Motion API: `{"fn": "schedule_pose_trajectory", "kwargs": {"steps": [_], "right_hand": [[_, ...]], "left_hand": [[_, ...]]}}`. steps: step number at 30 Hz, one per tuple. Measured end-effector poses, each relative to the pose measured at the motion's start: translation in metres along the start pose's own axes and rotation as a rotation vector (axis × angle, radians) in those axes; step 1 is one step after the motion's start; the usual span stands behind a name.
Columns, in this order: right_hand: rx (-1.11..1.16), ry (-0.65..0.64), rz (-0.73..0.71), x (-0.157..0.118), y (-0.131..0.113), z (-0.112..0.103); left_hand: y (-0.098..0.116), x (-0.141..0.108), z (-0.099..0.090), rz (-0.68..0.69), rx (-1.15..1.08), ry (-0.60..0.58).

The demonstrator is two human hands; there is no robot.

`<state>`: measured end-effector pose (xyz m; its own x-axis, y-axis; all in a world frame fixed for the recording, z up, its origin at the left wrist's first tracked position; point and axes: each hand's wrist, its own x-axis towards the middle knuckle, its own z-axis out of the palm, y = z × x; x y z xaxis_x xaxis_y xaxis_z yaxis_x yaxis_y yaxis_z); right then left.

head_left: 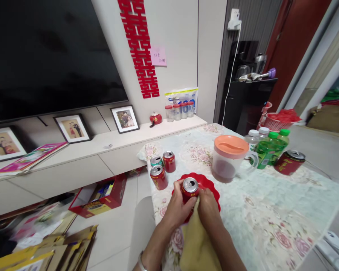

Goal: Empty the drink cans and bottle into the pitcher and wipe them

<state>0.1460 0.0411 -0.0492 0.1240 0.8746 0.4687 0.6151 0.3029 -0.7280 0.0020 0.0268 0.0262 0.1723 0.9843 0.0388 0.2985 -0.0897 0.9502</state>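
Note:
An opened red drink can (190,186) is upright over a red scalloped plate (206,183). My left hand (177,205) wraps round the can's left side. Against its right side my right hand (208,207) grips a yellow cloth (200,241), which hangs down toward me over the table edge. Whether the can touches the plate is hidden by my hands. To the left of the plate stand two more red cans, a nearer one (159,178) and a farther one (169,162), with a teal-topped can (156,161) beside them.
On the flowered tablecloth (260,203) stand a pitcher (227,165) with an orange lid, several bottles (267,152) and a tilted red can (289,162). Behind is a low white cabinet (147,131) with framed photos and red-lidded jars. A red box (101,199) lies on the floor.

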Motion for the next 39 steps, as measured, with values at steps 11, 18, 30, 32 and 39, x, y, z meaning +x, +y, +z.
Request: {"fn": "schedule_pose_trajectory", "kwargs": {"steps": [11, 18, 30, 32, 39], "right_hand": [[0.219, 0.035, -0.085, -0.009, -0.016, -0.03], [0.114, -0.01, -0.067, -0.009, -0.009, -0.01], [0.075, -0.042, -0.024, -0.009, -0.007, -0.009], [0.135, 0.003, -0.018, -0.011, -0.01, -0.017], [0.178, 0.085, -0.127, -0.017, -0.014, -0.015]], "left_hand": [[-0.006, -0.002, 0.006, 0.009, 0.107, 0.106], [-0.002, -0.008, -0.001, 0.03, 0.107, 0.066], [0.002, -0.012, -0.002, -0.004, 0.1, 0.095], [-0.001, -0.011, 0.001, 0.007, 0.115, 0.113], [-0.003, -0.007, 0.008, -0.01, 0.097, 0.204]]}}
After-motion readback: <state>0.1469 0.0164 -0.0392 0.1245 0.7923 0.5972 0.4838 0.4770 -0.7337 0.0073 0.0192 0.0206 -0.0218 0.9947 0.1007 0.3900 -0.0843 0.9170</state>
